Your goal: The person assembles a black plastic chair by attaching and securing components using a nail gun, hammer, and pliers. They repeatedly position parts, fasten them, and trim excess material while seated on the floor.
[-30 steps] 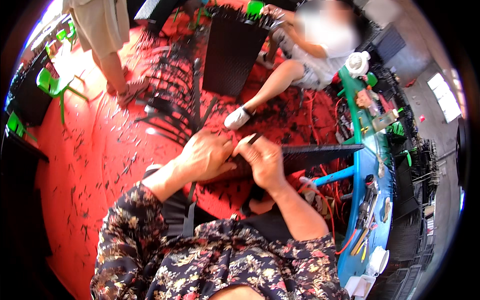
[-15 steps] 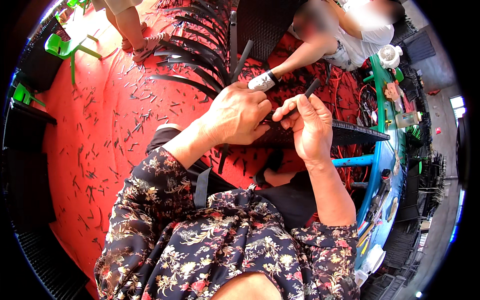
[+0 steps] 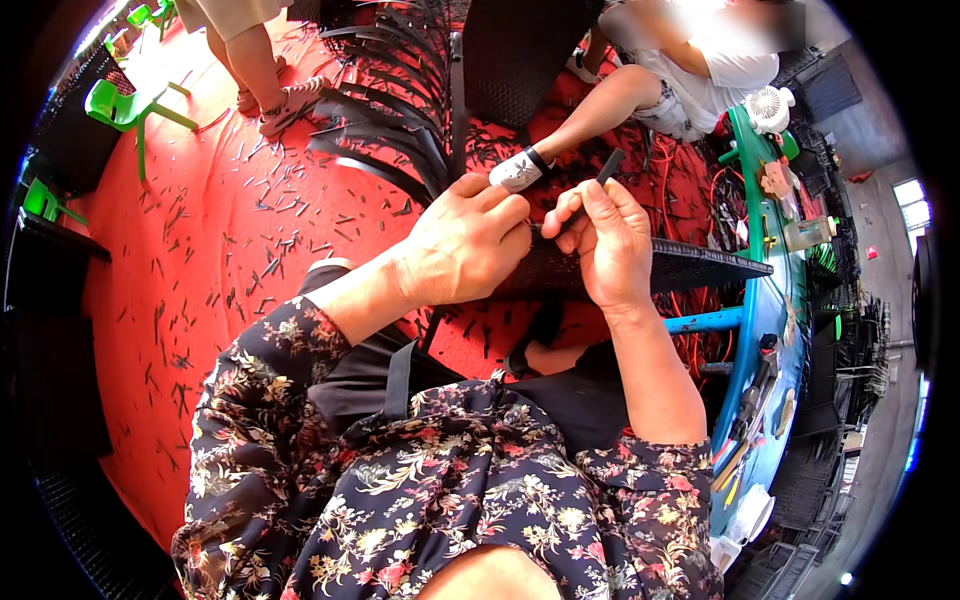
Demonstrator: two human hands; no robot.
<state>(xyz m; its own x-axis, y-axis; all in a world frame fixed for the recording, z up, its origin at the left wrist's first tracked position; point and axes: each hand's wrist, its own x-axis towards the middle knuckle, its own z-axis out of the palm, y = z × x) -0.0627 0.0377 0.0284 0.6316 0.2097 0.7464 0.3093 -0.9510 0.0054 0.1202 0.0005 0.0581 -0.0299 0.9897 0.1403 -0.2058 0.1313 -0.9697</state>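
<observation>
A dark woven panel of flat black strips lies before me, its edge running to the right behind my hands. Over its near left part, my left hand is closed with its back toward me, and what its fingers grip is hidden. A short flat black strip is pinched between the thumb and fingers of my right hand, its free end pointing up. The two hands are a little apart, fingertips facing each other. Long loose black strips fan out to the left beyond my left hand.
Black offcuts litter the red floor covering. A co-worker's leg reaches in ahead; another person's legs stand far left, near a green chair. At right, a blue-green table holds tools and a white fan.
My left hand has turned slightly and moved down toward me. A strip that stuck up beyond it no longer shows. My right hand still pinches its strip, nearly in place.
</observation>
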